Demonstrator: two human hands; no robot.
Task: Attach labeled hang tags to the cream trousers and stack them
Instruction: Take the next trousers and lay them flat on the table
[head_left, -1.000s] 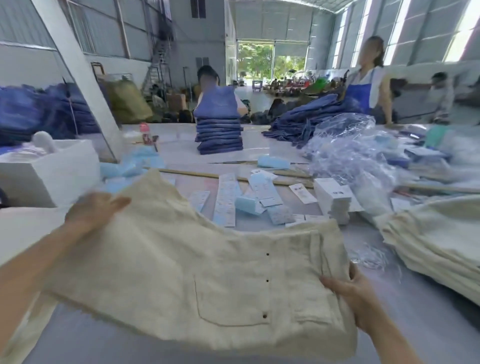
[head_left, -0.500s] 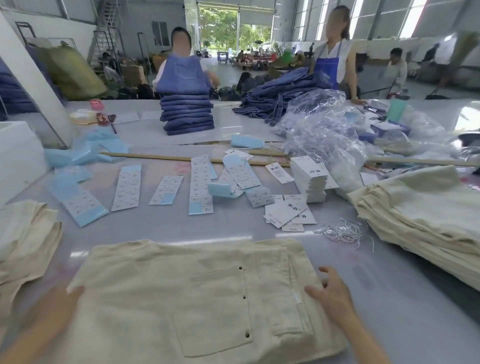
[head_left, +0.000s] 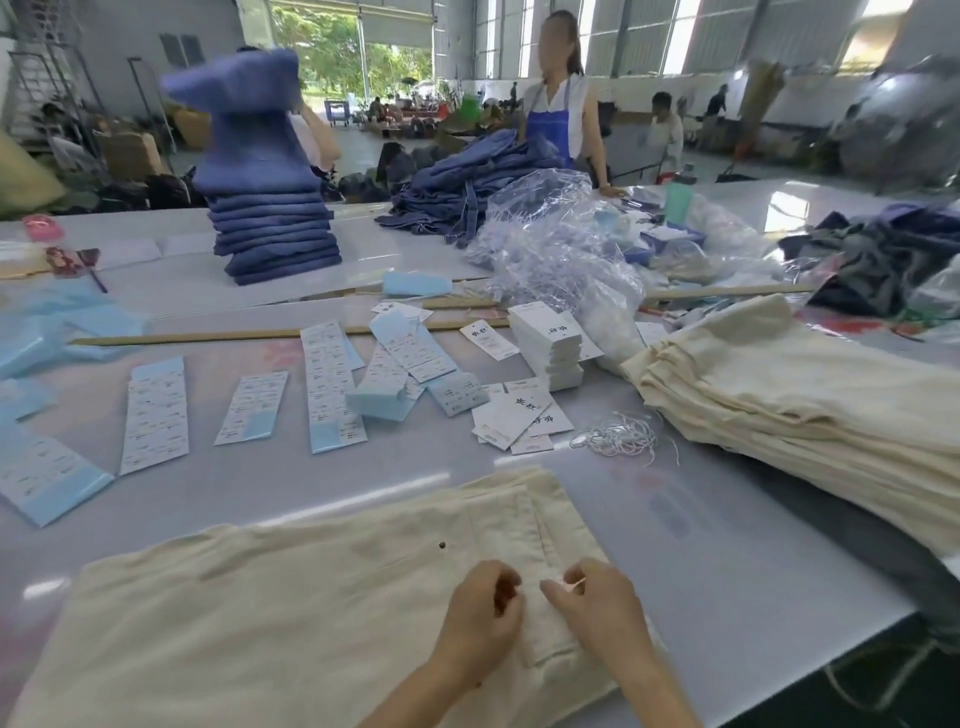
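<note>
A pair of cream trousers (head_left: 291, 613) lies flat on the grey table in front of me, waist end to the right, a dark rivet showing. My left hand (head_left: 483, 618) and my right hand (head_left: 592, 608) sit close together on the waist area, fingers curled, each pinching the cloth. Loose white hang tags (head_left: 519, 415) lie beyond the trousers, beside a stack of white tags (head_left: 545, 343) and a tangle of white strings (head_left: 618, 436). A pile of folded cream trousers (head_left: 805, 395) sits at the right.
Blue-and-white label sheets (head_left: 156, 410) spread across the table's left and middle. Behind them lie a wooden stick (head_left: 234, 335), crumpled plastic bags (head_left: 561, 244) and a stack of blue jeans (head_left: 270, 228). People work at the far side. The table's edge (head_left: 831, 639) runs at the right.
The trousers were lowered from the air and spread flat on the table. Both hands left the outer edges and came together at the waist area, fingers now curled on the cloth.
</note>
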